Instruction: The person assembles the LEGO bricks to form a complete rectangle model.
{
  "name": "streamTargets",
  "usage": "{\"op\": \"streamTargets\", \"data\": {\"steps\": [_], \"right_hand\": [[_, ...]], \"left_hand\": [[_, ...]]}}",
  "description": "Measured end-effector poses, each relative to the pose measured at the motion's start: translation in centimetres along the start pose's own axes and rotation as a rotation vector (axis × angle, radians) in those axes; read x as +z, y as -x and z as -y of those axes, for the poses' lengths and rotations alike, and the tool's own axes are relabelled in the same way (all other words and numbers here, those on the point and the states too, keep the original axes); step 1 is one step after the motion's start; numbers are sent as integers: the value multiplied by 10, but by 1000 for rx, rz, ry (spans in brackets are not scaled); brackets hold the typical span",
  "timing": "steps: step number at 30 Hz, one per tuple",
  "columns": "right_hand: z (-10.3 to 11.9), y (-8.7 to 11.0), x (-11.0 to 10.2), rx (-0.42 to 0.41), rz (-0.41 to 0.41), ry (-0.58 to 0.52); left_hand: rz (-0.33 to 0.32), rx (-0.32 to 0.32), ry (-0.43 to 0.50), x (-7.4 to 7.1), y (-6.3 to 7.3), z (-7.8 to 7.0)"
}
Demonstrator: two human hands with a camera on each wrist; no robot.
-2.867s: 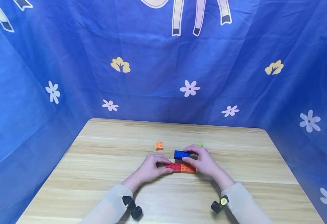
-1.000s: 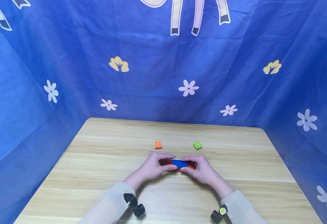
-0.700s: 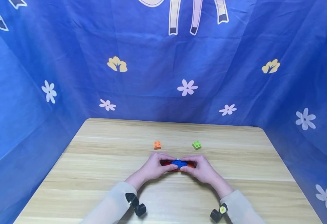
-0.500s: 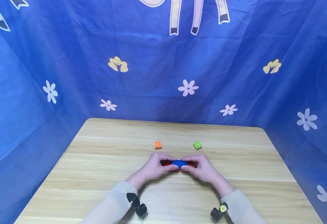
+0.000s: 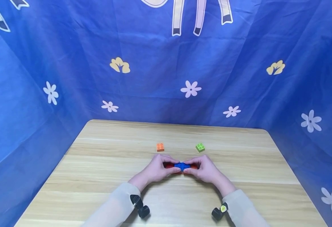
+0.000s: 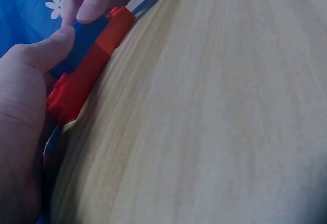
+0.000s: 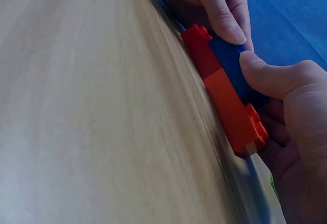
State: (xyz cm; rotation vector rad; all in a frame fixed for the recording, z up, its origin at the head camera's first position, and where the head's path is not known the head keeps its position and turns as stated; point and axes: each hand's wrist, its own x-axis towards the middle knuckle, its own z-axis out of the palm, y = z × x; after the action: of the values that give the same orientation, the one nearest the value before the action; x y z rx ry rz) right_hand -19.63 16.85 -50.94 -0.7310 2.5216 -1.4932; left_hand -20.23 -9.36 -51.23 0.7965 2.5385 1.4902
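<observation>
A blue building brick (image 5: 182, 166) sits across the joint between a red brick (image 7: 201, 50) and an orange brick (image 7: 230, 111), which lie end to end on the table. Thumb and fingers of my left hand (image 5: 157, 168) pinch the blue brick near its left end, over the red one. From the other side my right hand (image 5: 207, 169) pinches the same brick at its right part, above the orange brick. The fingertips of both hands nearly meet in the middle. Studs of the red and orange bricks show at the outer ends, and the hands hide much of the blue top.
Behind the hands lie a small orange brick (image 5: 160, 147) at the left and a small green brick (image 5: 200, 147) at the right. The wooden table (image 5: 126, 135) ends at a blue patterned curtain (image 5: 149, 94) at the back and sides.
The blue brick, earlier held by the right hand behind the red and orange pair, has come down onto them. My left hand has moved from the red brick to the blue one.
</observation>
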Motion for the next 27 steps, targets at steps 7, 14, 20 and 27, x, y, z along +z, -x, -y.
{"op": "streamTargets", "data": {"steps": [7,14,20,27], "right_hand": [[0,-1,0,17,25,-8],[-1,0,-1,-8,30,-6],[-3,0,-6,-30,62,0],[-1,-3,-21,-43,77,-35]], "left_hand": [[-7,-24,-9,2,1,1],[-10,-9,-14,2,1,3],[-7,9,-6,4,0,4],[-26,17,-28,4,0,5]]}}
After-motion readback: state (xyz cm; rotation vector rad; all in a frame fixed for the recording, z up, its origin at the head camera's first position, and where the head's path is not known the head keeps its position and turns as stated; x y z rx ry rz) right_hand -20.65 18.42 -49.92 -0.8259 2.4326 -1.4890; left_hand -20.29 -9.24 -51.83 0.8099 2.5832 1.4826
